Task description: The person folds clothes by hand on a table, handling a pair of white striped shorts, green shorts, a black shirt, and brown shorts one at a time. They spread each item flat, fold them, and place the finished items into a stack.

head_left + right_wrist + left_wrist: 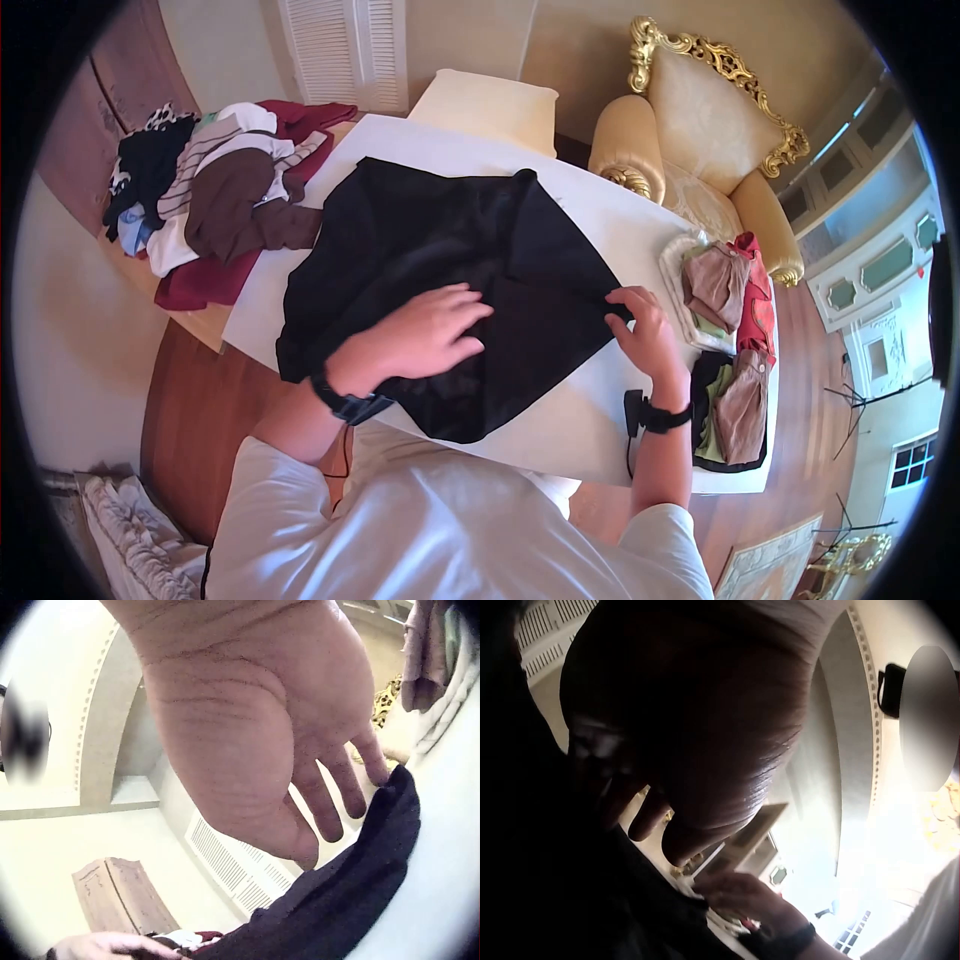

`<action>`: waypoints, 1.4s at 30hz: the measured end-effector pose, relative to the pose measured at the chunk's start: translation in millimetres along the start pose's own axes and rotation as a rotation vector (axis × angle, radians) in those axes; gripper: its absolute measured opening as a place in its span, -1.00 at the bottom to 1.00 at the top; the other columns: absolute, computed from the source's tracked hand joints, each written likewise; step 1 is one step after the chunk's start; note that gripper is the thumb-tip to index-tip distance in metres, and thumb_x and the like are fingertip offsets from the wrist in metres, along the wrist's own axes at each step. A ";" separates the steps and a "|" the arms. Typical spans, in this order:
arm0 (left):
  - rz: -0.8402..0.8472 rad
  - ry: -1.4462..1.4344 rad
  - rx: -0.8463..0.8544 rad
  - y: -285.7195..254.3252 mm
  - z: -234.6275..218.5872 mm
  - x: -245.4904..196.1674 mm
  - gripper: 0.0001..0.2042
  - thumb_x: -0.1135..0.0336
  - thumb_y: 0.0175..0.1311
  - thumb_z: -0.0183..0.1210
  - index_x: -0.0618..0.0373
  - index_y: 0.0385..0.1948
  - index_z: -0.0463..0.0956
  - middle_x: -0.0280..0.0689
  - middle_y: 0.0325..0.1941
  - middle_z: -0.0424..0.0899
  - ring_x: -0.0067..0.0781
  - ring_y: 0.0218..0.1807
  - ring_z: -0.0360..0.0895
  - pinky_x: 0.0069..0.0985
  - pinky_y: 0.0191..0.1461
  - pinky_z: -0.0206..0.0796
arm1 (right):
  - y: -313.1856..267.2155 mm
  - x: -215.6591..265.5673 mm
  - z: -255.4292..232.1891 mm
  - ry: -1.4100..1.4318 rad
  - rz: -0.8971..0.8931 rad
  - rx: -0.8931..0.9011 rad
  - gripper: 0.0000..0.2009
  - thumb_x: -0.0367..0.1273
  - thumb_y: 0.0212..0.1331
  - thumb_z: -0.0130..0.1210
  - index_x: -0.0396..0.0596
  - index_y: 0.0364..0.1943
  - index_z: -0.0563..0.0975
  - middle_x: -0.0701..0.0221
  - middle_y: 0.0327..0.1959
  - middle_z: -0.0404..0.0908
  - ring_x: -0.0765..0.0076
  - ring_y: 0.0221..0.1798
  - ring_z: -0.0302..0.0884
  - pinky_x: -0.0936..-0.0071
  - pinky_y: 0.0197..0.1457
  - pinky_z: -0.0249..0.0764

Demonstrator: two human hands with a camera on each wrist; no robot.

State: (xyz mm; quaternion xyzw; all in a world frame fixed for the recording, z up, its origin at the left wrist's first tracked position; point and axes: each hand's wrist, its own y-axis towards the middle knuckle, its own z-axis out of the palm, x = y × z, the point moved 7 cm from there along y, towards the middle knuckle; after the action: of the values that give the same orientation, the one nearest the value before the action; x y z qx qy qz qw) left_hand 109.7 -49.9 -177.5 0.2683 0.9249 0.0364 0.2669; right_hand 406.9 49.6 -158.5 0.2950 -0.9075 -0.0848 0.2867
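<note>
A black garment (440,250) lies spread on the white table (590,420), with its lower edge near the person's body. Over its middle the left hand (425,330) rests with fingers extended and spread; in the left wrist view that hand (690,742) is dark, its fingers pointing at the black cloth (630,900). At the garment's right corner is the right hand (645,335), fingers slightly bent at the edge. The right wrist view shows this hand (262,727) with spread, relaxed fingers touching or just above the black cloth (330,900).
A heap of mixed clothes (235,195) lies at the left. Folded garments (740,390) are stacked along the table's right end, near a small black device (633,410). Behind stand a gold-framed armchair (700,130) and a cream stool (485,110).
</note>
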 end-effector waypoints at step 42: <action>-0.007 -0.296 -0.243 -67.5 23.9 -44.4 -0.57 0.16 0.17 0.49 0.10 0.04 0.62 -0.23 0.11 0.63 -0.10 0.16 0.60 -0.17 0.26 0.42 | -17.7 -115.8 9.0 0.231 0.736 -0.005 -0.60 -0.21 0.36 0.35 -0.17 0.13 0.62 0.29 -0.11 0.73 0.47 -0.25 0.70 0.50 -0.26 0.66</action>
State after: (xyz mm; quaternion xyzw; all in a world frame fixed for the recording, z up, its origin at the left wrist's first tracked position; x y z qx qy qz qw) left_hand 121.4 -132.2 -191.1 0.2333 0.8651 0.1072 0.4308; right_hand 487.0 102.8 -226.1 -0.0436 -0.9143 0.0552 0.3988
